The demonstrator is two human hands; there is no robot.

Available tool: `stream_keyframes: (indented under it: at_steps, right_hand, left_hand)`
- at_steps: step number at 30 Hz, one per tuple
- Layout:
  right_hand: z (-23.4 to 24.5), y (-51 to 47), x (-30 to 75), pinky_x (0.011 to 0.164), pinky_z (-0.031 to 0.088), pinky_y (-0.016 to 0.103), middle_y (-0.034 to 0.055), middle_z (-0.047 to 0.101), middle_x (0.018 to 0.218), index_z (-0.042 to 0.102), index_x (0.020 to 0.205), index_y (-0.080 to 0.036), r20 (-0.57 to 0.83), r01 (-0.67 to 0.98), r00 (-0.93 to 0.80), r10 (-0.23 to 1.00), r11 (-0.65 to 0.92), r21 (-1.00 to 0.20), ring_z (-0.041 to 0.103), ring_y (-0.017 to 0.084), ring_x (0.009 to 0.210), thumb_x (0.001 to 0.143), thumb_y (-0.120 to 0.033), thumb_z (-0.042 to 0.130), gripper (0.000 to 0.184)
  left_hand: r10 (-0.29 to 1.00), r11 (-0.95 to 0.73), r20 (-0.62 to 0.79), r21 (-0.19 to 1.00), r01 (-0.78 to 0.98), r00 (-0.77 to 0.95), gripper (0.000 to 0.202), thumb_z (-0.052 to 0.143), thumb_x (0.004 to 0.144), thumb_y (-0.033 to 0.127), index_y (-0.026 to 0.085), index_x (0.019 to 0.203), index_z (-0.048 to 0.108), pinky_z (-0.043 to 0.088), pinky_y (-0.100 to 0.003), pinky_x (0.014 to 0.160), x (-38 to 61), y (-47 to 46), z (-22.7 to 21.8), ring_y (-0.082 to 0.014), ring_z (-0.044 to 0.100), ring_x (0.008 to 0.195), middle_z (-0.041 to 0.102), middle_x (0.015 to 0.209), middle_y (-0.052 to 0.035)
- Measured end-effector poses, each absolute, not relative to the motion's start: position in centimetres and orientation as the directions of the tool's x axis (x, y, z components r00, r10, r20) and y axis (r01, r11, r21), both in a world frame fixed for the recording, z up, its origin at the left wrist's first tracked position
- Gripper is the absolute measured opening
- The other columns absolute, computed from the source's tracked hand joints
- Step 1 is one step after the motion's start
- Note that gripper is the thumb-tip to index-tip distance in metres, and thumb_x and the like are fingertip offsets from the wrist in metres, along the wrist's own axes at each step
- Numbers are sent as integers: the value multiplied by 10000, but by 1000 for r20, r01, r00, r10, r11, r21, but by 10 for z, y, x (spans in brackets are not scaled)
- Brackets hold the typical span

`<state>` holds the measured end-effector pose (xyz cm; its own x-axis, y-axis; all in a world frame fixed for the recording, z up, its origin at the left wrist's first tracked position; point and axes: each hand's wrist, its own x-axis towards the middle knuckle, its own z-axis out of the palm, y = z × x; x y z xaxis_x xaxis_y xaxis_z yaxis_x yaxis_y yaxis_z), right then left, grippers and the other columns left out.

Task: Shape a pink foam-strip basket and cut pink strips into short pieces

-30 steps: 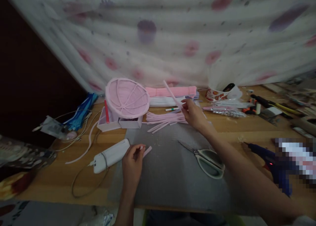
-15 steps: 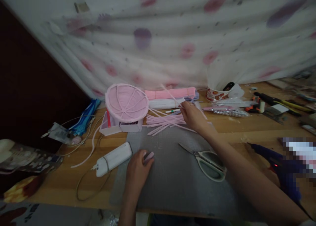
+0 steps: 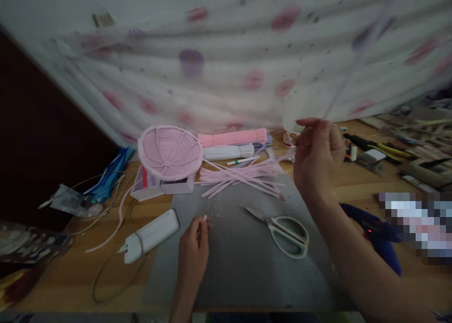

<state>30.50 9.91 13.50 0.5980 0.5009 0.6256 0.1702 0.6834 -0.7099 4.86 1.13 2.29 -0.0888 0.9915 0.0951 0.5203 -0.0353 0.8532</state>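
Raised at the right, my right hand (image 3: 318, 158) is closed on a pale pink pipe cleaner (image 3: 341, 87), which slants up to the right and is blurred by motion. Low over the grey mat (image 3: 243, 266), my left hand (image 3: 193, 250) pinches a small pale pink piece (image 3: 205, 218); only its tip shows. Between the two hands lie scissors (image 3: 287, 236) with pale handles, blades pointing left. Behind them is a loose pile of pink pipe cleaners (image 3: 240, 174). A pink domed frame with ribs (image 3: 169, 151) rests on a small box (image 3: 151, 189).
Bundles of pink (image 3: 233, 137) and white pipe cleaners (image 3: 228, 152) lie at the back. A white power bank (image 3: 151, 236) with a cable sits left. On the right are a blue glue gun (image 3: 377, 238) with a red light and pliers (image 3: 374, 146). A patterned curtain (image 3: 226, 68) hangs behind.
My right hand has moved up and right from the pile, with the pipe cleaner now slanting up to the right. My left hand has drawn its fingers closer around the small piece. The view has shifted slightly.
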Motion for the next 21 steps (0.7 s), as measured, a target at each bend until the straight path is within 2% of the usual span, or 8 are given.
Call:
stream_keyframes:
  at_steps: [3, 5, 7, 9, 13, 15, 17, 21]
  right_hand:
    - [145, 96, 318, 556, 326, 292, -53, 284, 616, 657, 839, -252, 569, -9, 708, 418, 811, -585, 285, 147, 539, 899, -445, 560, 223]
    - [151, 87, 325, 569, 348, 292, -33, 391, 659, 691, 876, -268, 550, -21, 733, 400, 822, -569, 308, 140, 552, 862, -372, 621, 126]
    - [154, 69, 328, 589, 374, 291, -9, 552, 825, 709, 919, -296, 558, 46, 740, 374, 800, -598, 360, 127, 576, 837, -319, 663, 96]
    - [153, 44, 327, 605, 403, 292, -11, 615, 934, 719, 934, -318, 550, 83, 735, 397, 751, -655, 424, 121, 605, 829, -290, 688, 113]
    - [137, -9, 326, 551, 402, 297, -3, 609, 728, 753, 945, -307, 459, 184, 654, 602, 462, -868, 519, 162, 629, 855, -343, 729, 99]
    - [130, -26, 327, 540, 400, 315, 3, 621, 709, 751, 872, -304, 512, 338, 484, 710, 388, -857, 542, 182, 626, 850, -346, 745, 48]
    - [126, -34, 328, 558, 398, 337, 1, 604, 690, 733, 822, -311, 600, 501, 246, 761, 430, -751, 547, 195, 633, 849, -328, 749, 35]
    - [130, -35, 326, 617, 388, 380, 7, 555, 721, 685, 829, -315, 597, 656, -143, 790, 527, -540, 546, 215, 687, 880, -311, 704, 54]
  left_hand:
    - [999, -50, 48, 879, 475, 18, 330, 453, 928, 474, 217, 956, 658, 542, -385, 849, 60, 9, 28, -264, 730, 940, 779, 937, -100]
    - [995, -52, 8, 893, 446, 100, 324, 466, 933, 462, 226, 903, 686, 545, -362, 791, 74, 14, 31, -252, 739, 847, 783, 853, -75]
    - [982, -50, -30, 910, 412, 184, 321, 500, 920, 442, 230, 775, 693, 535, -325, 659, 93, 25, 35, -233, 726, 690, 765, 733, -54]
    - [975, -46, -38, 931, 363, 220, 316, 534, 897, 425, 228, 695, 677, 498, -286, 549, 113, 40, 42, -214, 702, 606, 747, 690, -50]
    - [990, -38, 8, 975, 218, 137, 316, 492, 918, 484, 214, 948, 655, 459, -235, 487, 137, 59, 67, -153, 650, 521, 732, 726, -28]
    - [988, -22, -1, 989, 145, 157, 398, 452, 927, 538, 201, 1040, 628, 424, -219, 418, 138, 55, 77, -124, 569, 412, 674, 625, 15]
    - [975, 45, -55, 998, 50, 215, 437, 475, 908, 571, 189, 1063, 619, 407, -209, 364, 134, 43, 83, -106, 516, 357, 627, 579, 46]
    - [869, 361, -256, 914, -187, 423, 407, 676, 811, 525, 190, 1040, 641, 501, -213, 403, 115, 16, 87, -103, 604, 419, 703, 713, 16]
